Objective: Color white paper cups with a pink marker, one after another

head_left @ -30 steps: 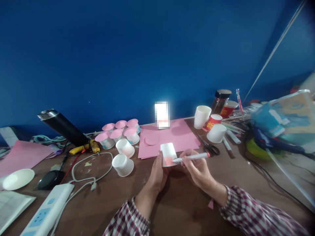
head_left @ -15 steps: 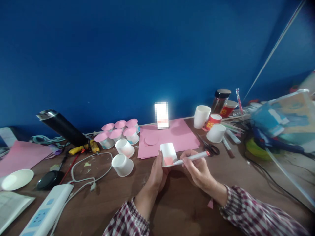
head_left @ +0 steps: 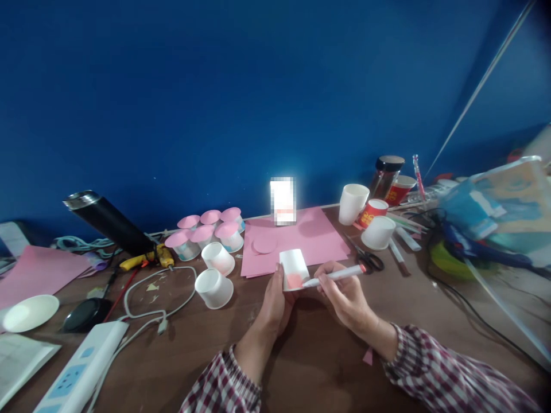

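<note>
A white paper cup with a light red coloured patch near its lower edge is gripped from the left and below by my left hand. My right hand is closed around a white marker with a red end. The marker's tip touches the cup at the right side of the coloured patch. Just behind the cup lie sheets of pink paper, with a pink paper disc on them.
Several small cups with pink tops and two white cups stand left. Scissors, more cups and markers are at right. A power strip, cables and a black flask occupy the left side.
</note>
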